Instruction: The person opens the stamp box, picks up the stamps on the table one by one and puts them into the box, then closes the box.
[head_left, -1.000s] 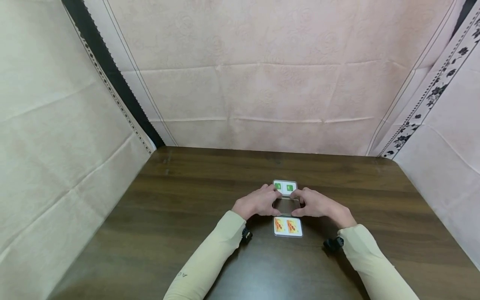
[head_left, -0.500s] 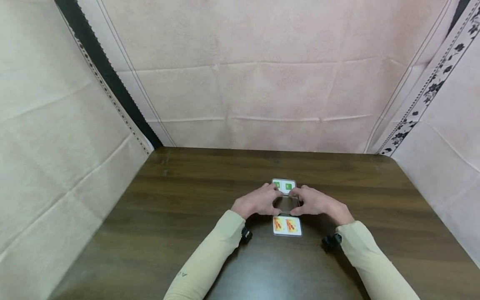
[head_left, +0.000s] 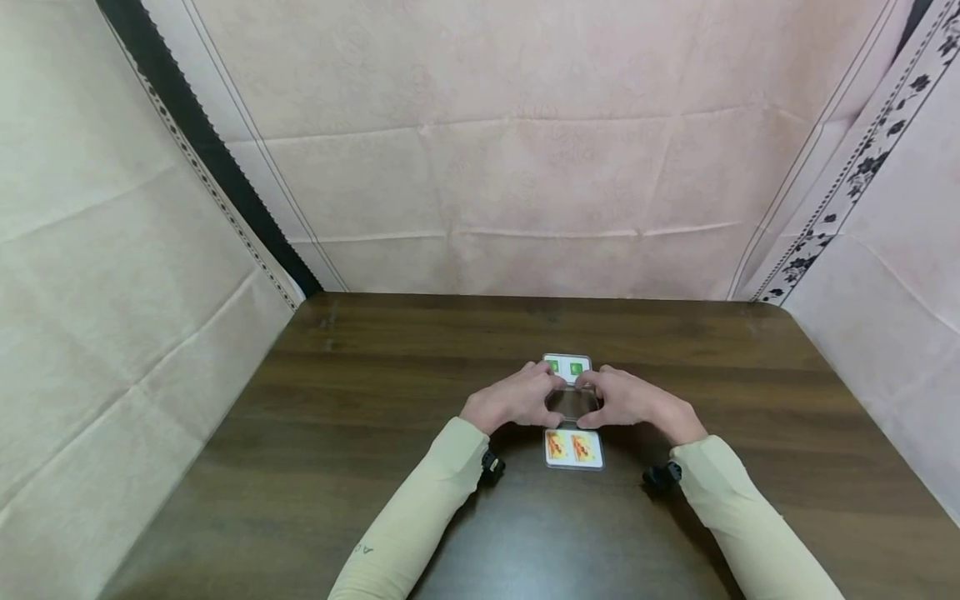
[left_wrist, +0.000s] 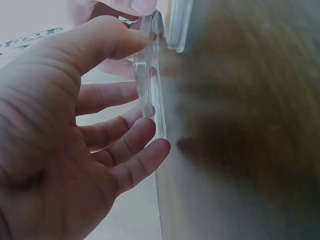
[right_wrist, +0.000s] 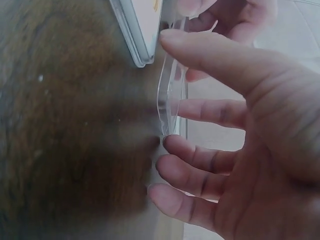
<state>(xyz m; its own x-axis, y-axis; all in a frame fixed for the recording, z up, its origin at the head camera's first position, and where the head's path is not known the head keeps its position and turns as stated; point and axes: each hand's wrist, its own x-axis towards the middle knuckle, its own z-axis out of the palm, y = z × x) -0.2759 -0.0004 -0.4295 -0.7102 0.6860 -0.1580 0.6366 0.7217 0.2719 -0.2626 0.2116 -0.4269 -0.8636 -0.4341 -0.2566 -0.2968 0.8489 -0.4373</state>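
Observation:
Both hands hold a clear plastic lid [head_left: 576,406], shallow and see-through, low over the table. My left hand [head_left: 517,397] pinches its left side, thumb on the near edge and fingers at the far edge. On the opposite side, my right hand [head_left: 633,400] grips it in the same way. Its clear rim [left_wrist: 142,82] shows between thumb and fingers in the left wrist view. Just nearer lies a flat case [head_left: 573,449] with two orange pictures on white. Beyond the lid lies another flat case [head_left: 576,367] with two green pictures, partly covered by the left fingers.
The dark wooden table [head_left: 420,350] extends around the hands. Pale cloth [head_left: 480,167] hangs behind its far edge, with more cloth at the left and right sides. Each wrist wears a small black device, such as the left one [head_left: 492,468].
The head view has shifted slightly. Both hands keep nearly the same grip on the clear lid between the two cases.

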